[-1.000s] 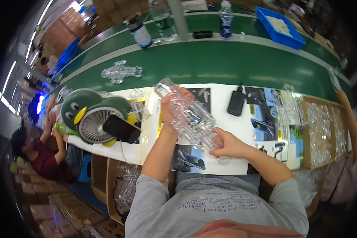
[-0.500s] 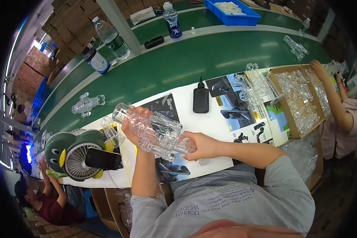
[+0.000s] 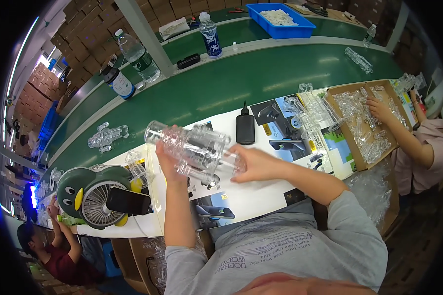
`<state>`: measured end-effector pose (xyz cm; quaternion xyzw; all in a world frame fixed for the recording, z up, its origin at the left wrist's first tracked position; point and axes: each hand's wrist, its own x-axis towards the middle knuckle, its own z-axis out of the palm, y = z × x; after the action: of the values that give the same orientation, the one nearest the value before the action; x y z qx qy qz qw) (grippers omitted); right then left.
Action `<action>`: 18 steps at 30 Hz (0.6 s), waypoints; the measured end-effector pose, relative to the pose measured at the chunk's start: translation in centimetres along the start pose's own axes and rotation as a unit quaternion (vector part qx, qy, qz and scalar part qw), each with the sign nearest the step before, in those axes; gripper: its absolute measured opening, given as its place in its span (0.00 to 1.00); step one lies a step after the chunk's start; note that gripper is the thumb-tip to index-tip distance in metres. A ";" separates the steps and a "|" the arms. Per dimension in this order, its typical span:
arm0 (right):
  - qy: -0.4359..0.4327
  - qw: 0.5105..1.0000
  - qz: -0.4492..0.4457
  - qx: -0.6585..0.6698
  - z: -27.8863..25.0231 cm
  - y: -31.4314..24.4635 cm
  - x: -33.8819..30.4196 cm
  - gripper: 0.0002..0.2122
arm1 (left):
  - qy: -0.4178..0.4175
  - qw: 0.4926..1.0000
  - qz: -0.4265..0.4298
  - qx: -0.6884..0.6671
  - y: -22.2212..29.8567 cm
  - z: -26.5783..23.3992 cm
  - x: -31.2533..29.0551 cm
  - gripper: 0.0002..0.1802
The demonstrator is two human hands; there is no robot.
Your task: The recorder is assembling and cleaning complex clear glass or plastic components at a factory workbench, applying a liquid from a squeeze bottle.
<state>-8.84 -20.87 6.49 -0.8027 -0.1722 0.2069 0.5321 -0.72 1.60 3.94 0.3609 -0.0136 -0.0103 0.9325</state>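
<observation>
A clear, see-through piece with a round tube end and several jointed cylinders [image 3: 202,146] is held tilted above the white-covered work surface. My left hand [image 3: 167,161] is wrapped around its upper left part, with the fingers partly showing through it. My right hand [image 3: 257,163] grips the lower right end of the same piece, thumb toward me. Beyond it a black dropper bottle [image 3: 245,129] stands upright. Another clear piece [image 3: 107,137] lies on the green belt to the left, and a further one [image 3: 139,169] rests beside the fan.
A penguin-shaped fan [image 3: 68,179] with a black phone [image 3: 128,200] before it stands at left. On the right are clear pieces [image 3: 325,112] and a carton [image 3: 348,132] of clear parts, where a co-worker's hand [image 3: 379,109] reaches in. Drink bottles [image 3: 142,61] line the ledge.
The view has shifted slightly. Both my hands keep hold of the clear piece, which has turned a little. The co-worker's hand has moved from the carton's far edge in over the parts.
</observation>
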 end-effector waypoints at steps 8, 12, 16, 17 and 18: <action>0.251 0.877 0.023 -0.409 -8.3 -1.3 2.6 0.26 | 0.113 0.993 0.013 0.025 -0.6 -1.8 1.3 0.21; 0.228 0.812 0.061 -0.534 -13.4 -0.7 6.3 0.25 | 0.108 0.993 0.005 0.055 -1.0 -1.8 1.3 0.20; 0.207 0.809 0.107 -0.539 -17.2 0.2 9.6 0.27 | 0.099 0.993 -0.004 0.067 -1.2 -1.3 1.1 0.20; 0.195 0.813 0.117 -0.535 -18.0 0.6 10.5 0.28 | 0.099 0.993 -0.005 0.068 -1.2 -1.5 1.1 0.20; 0.197 0.812 0.120 -0.536 -18.7 0.7 10.8 0.28 | 0.097 0.993 -0.010 0.065 -1.2 -1.6 1.1 0.20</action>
<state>10.12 -30.45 10.71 -0.9985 -0.0497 -0.0189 0.0116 0.44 1.80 1.97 0.4205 0.0797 0.0165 0.9036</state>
